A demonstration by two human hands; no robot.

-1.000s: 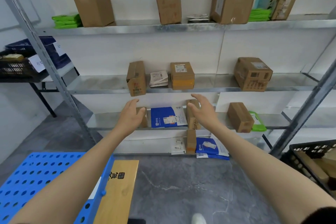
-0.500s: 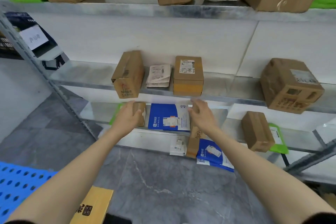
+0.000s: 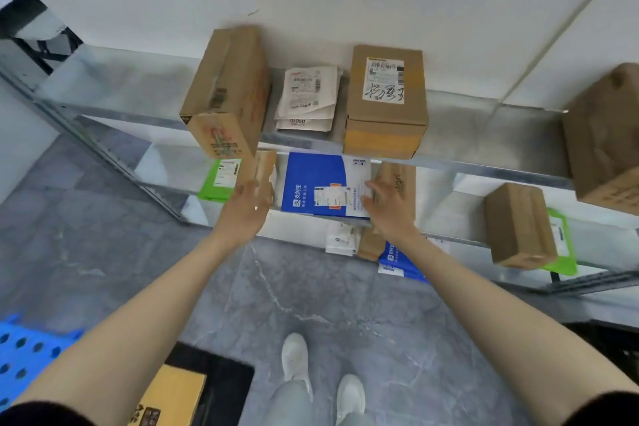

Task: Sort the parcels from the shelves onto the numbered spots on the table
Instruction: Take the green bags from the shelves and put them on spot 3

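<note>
On the lower shelf (image 3: 446, 231) a blue and white envelope (image 3: 313, 185) lies flat between two brown boxes. My left hand (image 3: 247, 212) reaches the small brown box (image 3: 264, 166) left of the envelope, and its fingers close around the box's front end. My right hand (image 3: 389, 211) lies with spread fingers across the envelope's right edge and against the upright brown box (image 3: 401, 180) beside it. A green mailer (image 3: 219, 180) lies left of the small box.
The shelf above (image 3: 304, 141) holds a tall box (image 3: 226, 93), white mailers (image 3: 307, 96), a labelled box (image 3: 385, 100) and a box at the far right (image 3: 603, 138). Another box (image 3: 518, 226) sits on the lower shelf. A blue perforated table (image 3: 27, 360) is at the bottom left.
The view has closed in on the shelves and tilted down. Both hands moved forward from mid-air onto the lower shelf, the left to the small box, the right to the envelope's right edge.
</note>
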